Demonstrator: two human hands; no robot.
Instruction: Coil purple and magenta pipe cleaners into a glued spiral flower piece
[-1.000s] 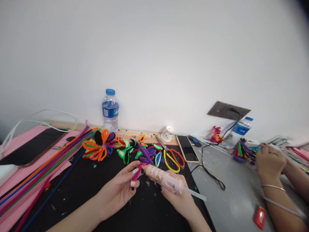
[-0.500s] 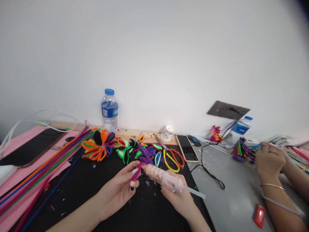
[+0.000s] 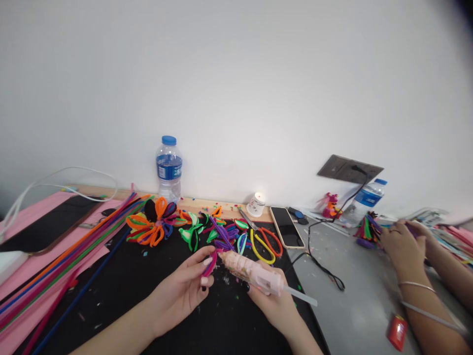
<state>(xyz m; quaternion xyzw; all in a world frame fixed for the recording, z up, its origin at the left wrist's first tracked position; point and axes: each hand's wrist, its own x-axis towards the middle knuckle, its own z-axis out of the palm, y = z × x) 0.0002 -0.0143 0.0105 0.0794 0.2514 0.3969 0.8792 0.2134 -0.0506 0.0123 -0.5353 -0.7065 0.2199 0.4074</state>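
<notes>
The right hand (image 3: 275,308) is closed tight around the glue gun (image 3: 253,274). The glue gun lies sideways, with its tip pointing left. Just left of the glue gun, the left hand (image 3: 181,291) pinches a pink stem (image 3: 210,265) with curled fingers. The tip is right at the stem, maybe touching it. Behind the glue gun lie scissors (image 3: 264,241). Farther back and left of the glue gun stands a bottle (image 3: 169,170).

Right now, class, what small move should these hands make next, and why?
Probably a gentle squeeze of the glue gun: the right hand holds its tip at the pink pipe cleaner pinched in the left hand, so glue would likely land on that end.
</notes>
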